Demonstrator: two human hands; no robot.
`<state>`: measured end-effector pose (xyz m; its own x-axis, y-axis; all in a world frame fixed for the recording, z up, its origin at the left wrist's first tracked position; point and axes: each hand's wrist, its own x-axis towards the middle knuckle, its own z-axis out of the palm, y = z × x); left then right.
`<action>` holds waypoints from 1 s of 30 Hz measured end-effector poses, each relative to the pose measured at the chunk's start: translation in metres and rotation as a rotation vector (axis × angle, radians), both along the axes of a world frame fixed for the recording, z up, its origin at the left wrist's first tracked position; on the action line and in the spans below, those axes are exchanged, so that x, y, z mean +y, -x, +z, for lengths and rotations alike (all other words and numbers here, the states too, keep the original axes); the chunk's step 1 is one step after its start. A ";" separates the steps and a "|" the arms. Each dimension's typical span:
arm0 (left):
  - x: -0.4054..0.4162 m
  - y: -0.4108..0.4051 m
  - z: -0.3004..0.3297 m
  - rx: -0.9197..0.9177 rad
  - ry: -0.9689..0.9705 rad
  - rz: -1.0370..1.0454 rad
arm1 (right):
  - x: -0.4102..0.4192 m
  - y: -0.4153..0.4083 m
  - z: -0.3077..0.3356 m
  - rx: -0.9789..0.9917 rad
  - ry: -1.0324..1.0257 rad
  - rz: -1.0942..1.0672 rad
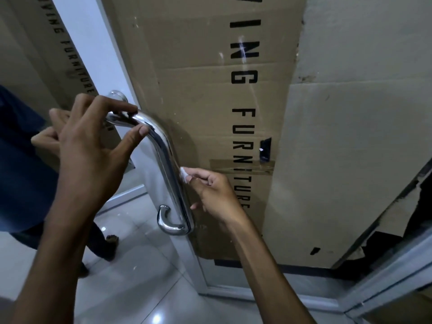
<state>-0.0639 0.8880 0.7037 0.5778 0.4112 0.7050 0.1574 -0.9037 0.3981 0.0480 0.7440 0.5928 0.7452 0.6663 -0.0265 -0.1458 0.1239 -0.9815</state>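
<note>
The step in hand looks like wiping down the chrome door handle (168,160), which runs from the frame's centre-left down toward 6 o'clock on a glass door backed with printed cardboard (198,66). At 9 o'clock the left hand (93,141) pinches the handle's upper bend, forefinger on top and thumb beneath. Just right of centre the right hand (215,190) pinches a small white wad (184,173) in curled fingertips, pressing it against the bar's 3 o'clock side. The next move probably calls for sliding the wad down toward the lower curl under steady pressure.

The left hand (93,146) sits on the door handle's (164,155) upper bend. The right hand's (216,195) wad (184,173) touches the handle's right side, and cardboard (205,78) stands behind it.
</note>
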 end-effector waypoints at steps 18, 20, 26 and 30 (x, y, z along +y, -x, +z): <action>-0.010 -0.009 -0.015 -0.032 -0.009 0.105 | -0.007 -0.004 -0.027 0.046 0.056 0.039; -0.012 -0.009 -0.016 -0.016 -0.020 0.116 | -0.005 -0.005 -0.027 0.040 0.017 0.034; -0.013 -0.007 -0.017 -0.025 -0.027 0.111 | -0.008 0.001 -0.040 0.048 0.064 0.059; -0.010 -0.008 -0.019 -0.024 -0.009 0.103 | -0.005 0.005 -0.049 0.074 -0.003 0.034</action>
